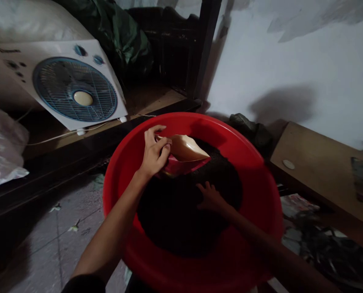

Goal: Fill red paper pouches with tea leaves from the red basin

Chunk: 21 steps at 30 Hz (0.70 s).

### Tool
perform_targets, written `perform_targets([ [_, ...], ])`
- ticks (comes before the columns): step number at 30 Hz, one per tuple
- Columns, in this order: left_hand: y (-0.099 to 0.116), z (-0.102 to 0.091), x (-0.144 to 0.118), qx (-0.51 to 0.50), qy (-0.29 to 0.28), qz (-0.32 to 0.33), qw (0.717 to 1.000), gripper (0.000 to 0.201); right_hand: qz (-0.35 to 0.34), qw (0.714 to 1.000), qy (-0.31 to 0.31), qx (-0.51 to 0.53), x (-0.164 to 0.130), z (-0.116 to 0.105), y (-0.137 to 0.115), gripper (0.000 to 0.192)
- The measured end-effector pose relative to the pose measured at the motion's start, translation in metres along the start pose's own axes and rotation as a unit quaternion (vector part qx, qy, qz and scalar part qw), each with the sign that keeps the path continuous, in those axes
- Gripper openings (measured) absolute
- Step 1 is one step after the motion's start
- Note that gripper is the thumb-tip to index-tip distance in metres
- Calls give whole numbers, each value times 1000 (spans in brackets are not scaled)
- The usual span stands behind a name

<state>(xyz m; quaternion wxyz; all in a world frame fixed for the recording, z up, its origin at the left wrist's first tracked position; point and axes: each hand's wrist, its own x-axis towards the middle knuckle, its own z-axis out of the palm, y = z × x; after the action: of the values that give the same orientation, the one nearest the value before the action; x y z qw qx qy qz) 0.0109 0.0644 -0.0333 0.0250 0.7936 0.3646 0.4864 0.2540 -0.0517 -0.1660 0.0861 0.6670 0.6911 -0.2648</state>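
A big red plastic basin [254, 162] sits in front of me, holding a heap of dark soil [175, 211]. My left hand [154, 151] grips the edge of a packet [187, 156], tan inside and red outside, tilted over the soil at the far side of the basin. My right hand [210, 197] lies flat on the soil with fingers spread, just below the packet. Nothing is held in it.
A white box fan [74, 87] with a blue grille leans on a low shelf at left. A white plastic bag [1, 150] lies at far left. A wooden board [318, 171] stands right of the basin, with dark litter [322, 244] below it. A white wall [291, 61] rises behind.
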Motion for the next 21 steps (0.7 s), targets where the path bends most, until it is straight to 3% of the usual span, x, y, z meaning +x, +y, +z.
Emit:
perform_targets([
  [4, -9, -4, 3, 1, 27, -6, 1000, 21, 0, 999, 10, 48, 3, 2, 2, 86],
  [8, -16, -8, 4, 7, 49, -42, 998, 20, -7, 993, 31, 114, 4, -3, 4, 54],
  [11, -17, -12, 4, 3, 77, -62, 995, 19, -21, 980, 68, 187, 5, -9, 1, 31],
  [14, -17, -12, 5, -5, 69, -77, 995, 18, -33, 952, 133, 273, 4, -23, -6, 27],
  [16, -19, -10, 7, -7, 46, -80, 996, 18, -33, 904, 185, 384, 0, -45, -12, 31],
  [18, -21, -6, 9, -5, 18, -80, 997, 19, -51, 822, 237, 516, -7, -77, -19, 35],
  [21, -25, -2, 12, -1, -17, -79, 997, 21, -131, 697, 288, 643, -17, -139, -36, 35],
])
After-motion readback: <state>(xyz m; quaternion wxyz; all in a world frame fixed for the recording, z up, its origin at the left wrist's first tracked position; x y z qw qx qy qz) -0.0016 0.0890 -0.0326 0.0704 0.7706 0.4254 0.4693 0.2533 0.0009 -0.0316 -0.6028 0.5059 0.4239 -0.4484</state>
